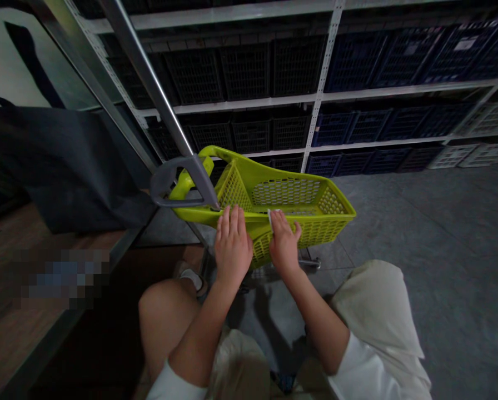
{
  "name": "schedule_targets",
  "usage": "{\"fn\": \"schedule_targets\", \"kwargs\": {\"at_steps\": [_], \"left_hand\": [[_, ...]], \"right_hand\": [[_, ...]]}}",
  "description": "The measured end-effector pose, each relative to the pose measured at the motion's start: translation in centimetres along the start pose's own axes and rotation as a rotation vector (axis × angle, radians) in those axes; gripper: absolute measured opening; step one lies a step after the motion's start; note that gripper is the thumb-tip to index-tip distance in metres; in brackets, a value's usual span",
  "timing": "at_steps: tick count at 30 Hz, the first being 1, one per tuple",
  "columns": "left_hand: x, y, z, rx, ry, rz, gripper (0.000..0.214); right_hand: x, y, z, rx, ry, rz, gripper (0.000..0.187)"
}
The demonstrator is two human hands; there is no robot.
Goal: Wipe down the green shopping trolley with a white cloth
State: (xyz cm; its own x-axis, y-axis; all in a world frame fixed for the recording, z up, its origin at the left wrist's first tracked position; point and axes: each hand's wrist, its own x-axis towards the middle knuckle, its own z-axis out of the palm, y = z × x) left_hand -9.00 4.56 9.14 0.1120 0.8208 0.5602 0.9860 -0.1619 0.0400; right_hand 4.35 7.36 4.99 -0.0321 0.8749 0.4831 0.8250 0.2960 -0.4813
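A lime-green plastic basket (315, 203) sits on a small wheeled cart in front of me. My left hand (231, 244) lies flat on the basket's near rim, fingers stretched out together. My right hand (284, 241) presses a small white cloth (270, 215) against the same rim, fingers curled over it. A grey cart handle (169, 178) curves off the basket's left end, below a slanted metal pole (149, 78). My bare knees show at the bottom.
Metal shelving (315, 100) with dark and blue plastic crates (399, 55) fills the back wall. A dark bag (65, 161) rests on a wooden surface (7, 311) at left. Grey floor (441, 233) spreads to the right.
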Motion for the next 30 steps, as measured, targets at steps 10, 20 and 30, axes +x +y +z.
{"fn": "schedule_targets", "kwargs": {"at_steps": [10,20,30], "left_hand": [[0.0,-0.2,-0.1,-0.001,0.008,0.004,0.063],[0.0,0.1,-0.1,-0.028,0.01,0.022,0.067],[-0.1,-0.1,0.2,0.004,0.005,-0.011,0.06]], "right_hand": [[0.7,-1.3,-1.1,0.007,-0.135,-0.204,0.074],[-0.4,5.6,-1.3,-0.095,0.006,0.007,0.076],[2.4,-4.5,-1.0,0.052,-0.136,-0.209,0.059]]}}
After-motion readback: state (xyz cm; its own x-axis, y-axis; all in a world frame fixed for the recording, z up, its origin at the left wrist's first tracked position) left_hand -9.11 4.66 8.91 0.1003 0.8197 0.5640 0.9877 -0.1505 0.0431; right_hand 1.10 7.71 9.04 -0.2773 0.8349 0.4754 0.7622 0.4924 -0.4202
